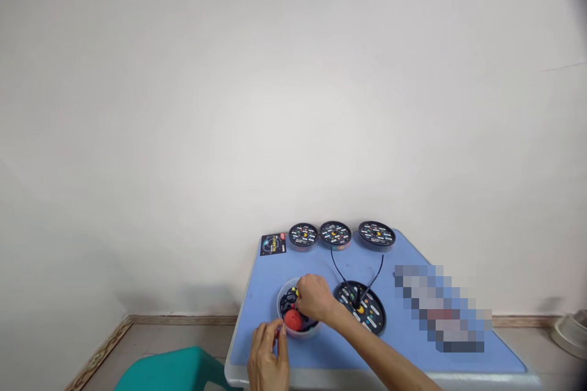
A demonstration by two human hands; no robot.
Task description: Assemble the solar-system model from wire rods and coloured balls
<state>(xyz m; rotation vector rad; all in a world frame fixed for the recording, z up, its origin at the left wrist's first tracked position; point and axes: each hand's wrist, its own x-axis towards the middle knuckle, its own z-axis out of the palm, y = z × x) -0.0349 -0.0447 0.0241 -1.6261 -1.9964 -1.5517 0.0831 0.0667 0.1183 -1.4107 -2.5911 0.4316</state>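
L hand (pixel 268 351) pinches bowl (pixel 279 304) rim at 7 o'clock; R hand (pixel 316 297) bunched inside, contents unclear. Keep bowl braced.

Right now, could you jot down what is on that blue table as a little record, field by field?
surface: blue table against a pale wall
left hand: at the near rim of a clear bowl
right hand: reaching into the bowl from above
in bowl: red round piece, small dark and yellow bits
beside bowl: black disc with two thin black wires
far edge: three matching discs, dark card
lower left: teal stool
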